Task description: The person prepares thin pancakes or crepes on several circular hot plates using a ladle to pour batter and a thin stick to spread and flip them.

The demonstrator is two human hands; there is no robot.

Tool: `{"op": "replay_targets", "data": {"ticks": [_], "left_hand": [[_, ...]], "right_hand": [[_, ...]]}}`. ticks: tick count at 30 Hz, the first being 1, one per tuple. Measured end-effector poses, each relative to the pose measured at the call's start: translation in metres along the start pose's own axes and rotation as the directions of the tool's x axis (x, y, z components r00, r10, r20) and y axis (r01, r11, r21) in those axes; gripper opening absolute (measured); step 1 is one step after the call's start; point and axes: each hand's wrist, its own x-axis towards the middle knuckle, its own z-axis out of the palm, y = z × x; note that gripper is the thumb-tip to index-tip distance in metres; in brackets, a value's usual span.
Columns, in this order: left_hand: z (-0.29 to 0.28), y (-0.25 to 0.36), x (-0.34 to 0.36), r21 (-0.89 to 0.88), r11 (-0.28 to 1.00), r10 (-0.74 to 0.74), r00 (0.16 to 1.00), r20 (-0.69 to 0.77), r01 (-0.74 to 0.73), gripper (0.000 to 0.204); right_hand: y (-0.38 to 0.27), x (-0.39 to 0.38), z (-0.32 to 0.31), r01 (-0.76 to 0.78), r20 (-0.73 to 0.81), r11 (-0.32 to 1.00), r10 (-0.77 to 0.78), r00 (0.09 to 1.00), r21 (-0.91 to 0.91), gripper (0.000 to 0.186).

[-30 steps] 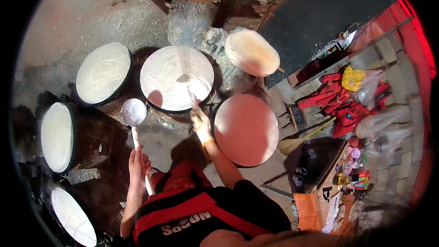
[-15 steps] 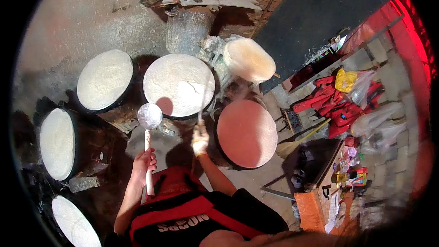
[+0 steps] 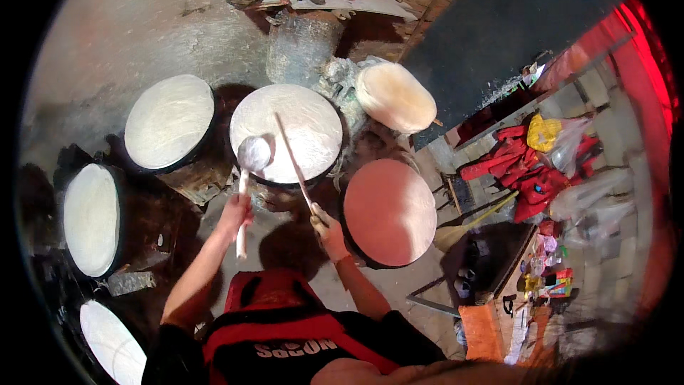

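My left hand (image 3: 236, 212) is wrapped round the pale handle of a ladle (image 3: 254, 154), whose bowl is over the left part of the middle round griddle (image 3: 317, 135). A pale layer that looks like batter covers that griddle. In my right hand (image 3: 329, 232), which looks gloved, is a long thin stick (image 3: 291, 150). It slants up and left across the same griddle, its far end near the middle of the pale layer. I cannot tell whether ladle or stick touches the layer. Close to my right hand is another coated griddle (image 3: 390, 212), tinted red by the light.
More pale-coated griddles stand at left: one (image 3: 169, 121) beside the middle one, one (image 3: 91, 221) at far left, one (image 3: 112, 342) lower down. Thin round flatbreads seem stacked (image 3: 395, 98) behind. At right are a broom (image 3: 450, 234), red clothing (image 3: 524, 171) and a cluttered box (image 3: 513, 264).
My left hand has moved forward, bringing the ladle from the griddle's near side to over it. My right hand has shifted slightly right and nearer, and the stick now leans left across the griddle.
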Motion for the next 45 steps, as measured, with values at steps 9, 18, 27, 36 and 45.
{"op": "replay_targets", "data": {"ticks": [9,18,27,36,45], "left_hand": [[0.086,-0.028,0.08,-0.03,0.999,0.036,0.999,-0.011,-0.036,0.022],[0.04,0.083,-0.036,-0.506,0.751,-0.284,0.899,0.333,0.425,0.009],[-0.056,-0.005,-0.148,-0.749,0.64,-0.191,0.98,0.06,0.171,0.011],[-0.112,-0.091,-0.279,-0.819,0.451,-0.145,0.876,-0.46,-0.356,0.021],[-0.155,-0.126,-0.357,-0.633,0.101,-0.1,0.625,-0.774,-0.768,0.021]], "right_hand": [[-0.02,-0.028,0.057,-0.47,0.163,0.73,0.453,0.876,0.496,0.027],[-0.016,0.041,-0.005,-0.091,-0.123,0.959,0.128,0.984,0.268,0.028],[-0.004,0.008,-0.004,0.27,0.04,0.942,-0.268,0.963,-0.197,0.03],[-0.048,-0.051,0.064,0.531,0.688,0.738,-0.126,0.714,-0.416,0.034],[-0.112,-0.083,0.419,0.83,0.995,0.556,-0.046,0.092,-0.051,0.025]]}}
